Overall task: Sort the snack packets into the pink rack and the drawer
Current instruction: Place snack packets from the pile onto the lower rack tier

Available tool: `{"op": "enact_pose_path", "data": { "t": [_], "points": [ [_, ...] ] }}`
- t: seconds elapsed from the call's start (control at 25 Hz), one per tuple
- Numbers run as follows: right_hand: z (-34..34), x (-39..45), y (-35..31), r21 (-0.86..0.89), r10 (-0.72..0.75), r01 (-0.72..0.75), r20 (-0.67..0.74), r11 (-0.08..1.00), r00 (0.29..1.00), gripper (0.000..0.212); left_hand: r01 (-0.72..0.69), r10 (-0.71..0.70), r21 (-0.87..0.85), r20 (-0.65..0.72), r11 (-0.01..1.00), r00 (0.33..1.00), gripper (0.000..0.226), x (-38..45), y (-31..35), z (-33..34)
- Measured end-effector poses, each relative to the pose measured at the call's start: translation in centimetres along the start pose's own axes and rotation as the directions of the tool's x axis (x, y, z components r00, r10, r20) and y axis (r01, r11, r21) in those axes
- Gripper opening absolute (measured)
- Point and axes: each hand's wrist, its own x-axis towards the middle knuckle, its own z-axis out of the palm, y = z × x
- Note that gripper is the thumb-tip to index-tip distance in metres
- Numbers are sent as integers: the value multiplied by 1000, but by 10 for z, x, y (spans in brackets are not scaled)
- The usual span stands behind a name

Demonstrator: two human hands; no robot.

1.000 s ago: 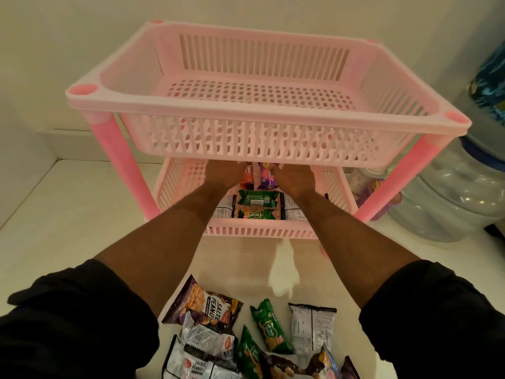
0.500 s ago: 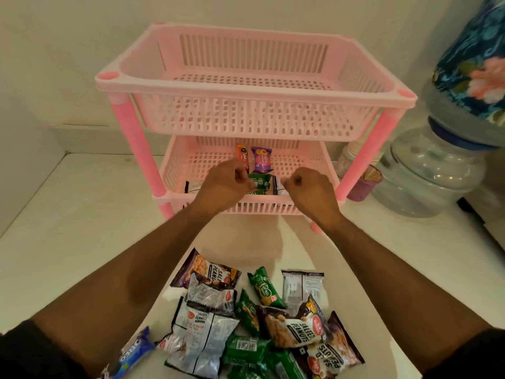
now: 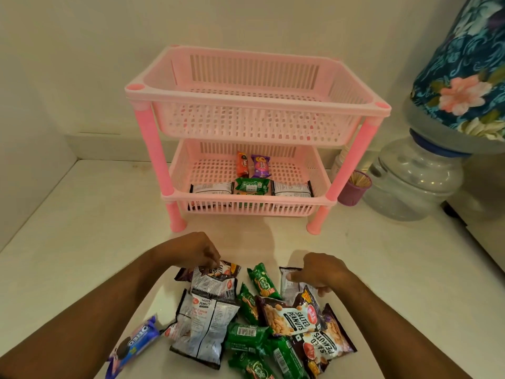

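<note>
A two-tier pink rack (image 3: 142,149) stands at the back of the white counter. Its top basket holds nothing; the lower basket holds several small packets (image 3: 251,186), orange, purple, green and silver. A heap of snack packets (image 3: 262,321) lies in front: salted peanuts bags, green packets, silver packets and a blue Oreo pack (image 3: 134,343). My left hand (image 3: 191,250) pinches the top edge of a silver packet (image 3: 213,283) at the heap's back left. My right hand (image 3: 319,272) rests over a silver packet (image 3: 287,280) at the back right, fingers spread. No drawer is visible.
A large water bottle (image 3: 415,184) under a floral cover (image 3: 464,69) stands at the right. A purple cup of toothpicks (image 3: 354,191) sits beside the rack's right leg. Walls close in behind and at the left. The counter's edge runs along the right.
Both hands pulled back out of the rack's lower basket and came down onto the heap of packets. The view has drawn back from the rack.
</note>
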Motion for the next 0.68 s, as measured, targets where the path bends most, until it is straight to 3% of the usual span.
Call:
{"op": "enact_pose_path", "data": {
  "t": [0.12, 0.24, 0.4, 0.52, 0.68],
  "points": [
    [4, -2, -1, 46, 34, -36, 54, 998, 998, 83, 15, -15, 11, 50, 1000, 999, 22, -7, -6, 1],
    [13, 1, -4, 40, 69, -71, 57, 997, 996, 105, 30, -50, 177, 109, 984, 993, 42, -9, -4, 2],
    [24, 8, -6, 109, 57, -61, 41, 992, 998, 116, 54, -79, 293, 73, 955, 994, 53, -6, 6, 12],
    [26, 12, -4, 107, 33, -29, -35, 994, 999, 111, 73, -82, 297, 16, 952, 997, 52, -4, 2, 17],
    [19, 10, 2, 103, -8, 28, -190, 994, 982, 74, 40, -23, 339, -52, 940, 998, 44, -7, -2, 15]
  ]
}}
